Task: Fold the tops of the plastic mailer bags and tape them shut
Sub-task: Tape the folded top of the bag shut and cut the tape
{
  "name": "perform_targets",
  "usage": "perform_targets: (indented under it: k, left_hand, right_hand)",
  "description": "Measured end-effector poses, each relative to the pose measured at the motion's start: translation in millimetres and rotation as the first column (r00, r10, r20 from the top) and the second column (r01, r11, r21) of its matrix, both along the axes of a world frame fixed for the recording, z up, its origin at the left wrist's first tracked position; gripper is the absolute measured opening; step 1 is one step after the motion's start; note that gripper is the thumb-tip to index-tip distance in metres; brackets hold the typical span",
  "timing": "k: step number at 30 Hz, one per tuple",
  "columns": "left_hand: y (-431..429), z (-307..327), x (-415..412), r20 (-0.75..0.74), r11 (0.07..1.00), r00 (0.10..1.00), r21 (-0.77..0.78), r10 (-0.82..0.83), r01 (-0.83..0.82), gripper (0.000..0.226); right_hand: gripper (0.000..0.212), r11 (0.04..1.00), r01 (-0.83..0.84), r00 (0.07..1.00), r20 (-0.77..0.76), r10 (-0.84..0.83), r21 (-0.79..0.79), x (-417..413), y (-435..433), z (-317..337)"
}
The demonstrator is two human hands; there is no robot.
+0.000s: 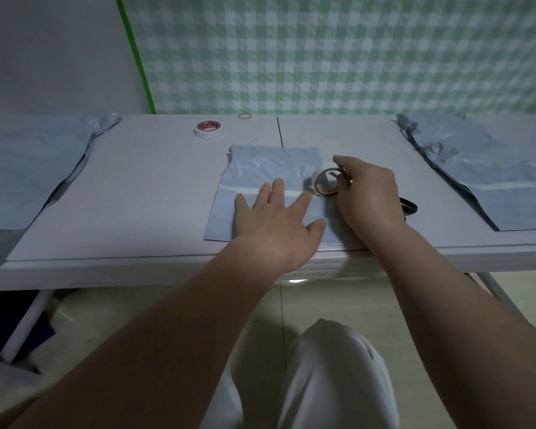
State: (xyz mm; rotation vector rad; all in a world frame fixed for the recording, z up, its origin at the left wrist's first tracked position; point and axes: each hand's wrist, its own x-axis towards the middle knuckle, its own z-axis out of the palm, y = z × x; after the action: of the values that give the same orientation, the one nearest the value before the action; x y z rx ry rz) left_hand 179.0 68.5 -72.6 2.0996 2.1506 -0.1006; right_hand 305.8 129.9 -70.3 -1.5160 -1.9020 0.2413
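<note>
A pale blue plastic mailer bag [257,162] lies flat in the middle of the white table [143,187], its top folded down toward me. A strip of white tape [245,191] runs across the fold from the left. My left hand [276,224] presses flat on the bag, fingers spread, fingertips at the tape strip. My right hand [365,193] grips a roll of white tape [324,182] standing on edge at the bag's right side, at the end of the strip.
A second tape roll [209,129] lies flat at the back of the table, with a rubber band [244,115] behind it. Piles of blue mailer bags sit at the left [28,168] and right [489,174]. A black scissors handle [409,207] shows behind my right wrist.
</note>
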Motion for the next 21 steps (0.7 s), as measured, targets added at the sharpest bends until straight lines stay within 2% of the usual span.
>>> perform_targets:
  k: [2, 5, 10, 14, 21]
  left_hand:
    - [1.5, 3.0, -0.6, -0.015, 1.000, 1.000, -0.011, -0.004, 0.003, 0.063]
    - [8.8, 6.5, 4.9, -0.030, 0.996, 0.998, 0.056, -0.062, 0.064, 0.066]
    - [12.2, -5.9, 14.4, 0.081, 0.992, 0.994, 0.107, -0.068, 0.059, 0.068]
    - [9.4, -8.3, 14.6, 0.075, 0.992, 0.995, 0.113, -0.063, 0.054, 0.069]
    - [8.0, -7.3, 15.2, 0.043, 0.994, 0.998, 0.096, -0.055, 0.051, 0.070]
  right_hand:
    - [0.038, 1.000, -0.029, 1.000, 0.010, 0.029, -0.001, 1.2, 1.4, 0.7]
    - [0.043, 0.999, -0.052, 0.998, 0.025, 0.052, 0.009, 1.4, 3.2, -0.9]
    - [0.043, 0.998, -0.058, 0.998, 0.022, 0.058, 0.024, 1.8, 3.7, -4.6]
    - [0.045, 0.996, -0.076, 0.996, 0.055, 0.074, 0.036, 7.2, 5.9, -4.9]
    - [0.047, 0.996, 0.024, 0.952, 0.302, -0.051, 0.090, 21.4, 7.7, 1.5]
